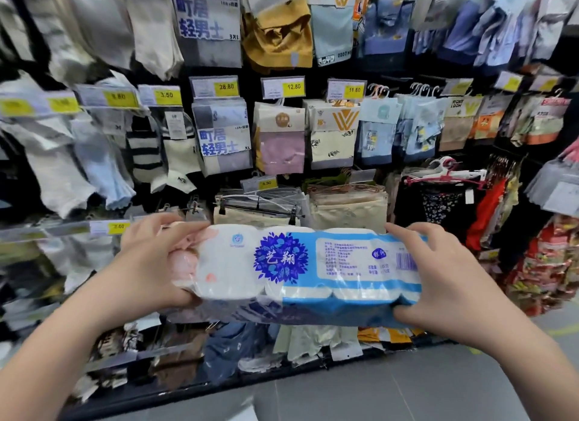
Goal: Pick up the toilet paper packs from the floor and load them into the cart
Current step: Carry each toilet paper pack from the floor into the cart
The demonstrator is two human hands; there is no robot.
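Toilet paper pack [300, 264], a long clear-plastic wrap of white rolls printed in blue and white with a dark blue leafy badge near its middle and a barcode toward its right end, is up in the air at about chest height. It lies roughly level across the middle of the view, well above the grey floor [423, 386]. The left hand [153, 264] clasps the pack's left end, where the wrap shows a pale pink print, with fingers curled over the top edge and round the underside. The right hand [438, 273] grasps the right end in the same way, fingers hooked over the top and the thumb pressed against the lower edge, so both hands carry the pack between them. Both forearms are bare and reach in from the bottom corners. Behind the pack stands a black display wall [249, 85] hung with packaged goods: black-and-white striped socks [144, 151] at the left, a grey underwear packet with blue lettering [224, 138] near the centre, and pink plastic hangers [445, 176] at the right. Yellow price tags [226, 87] run in rows along the wall's rails. The left part of the view is blurred.
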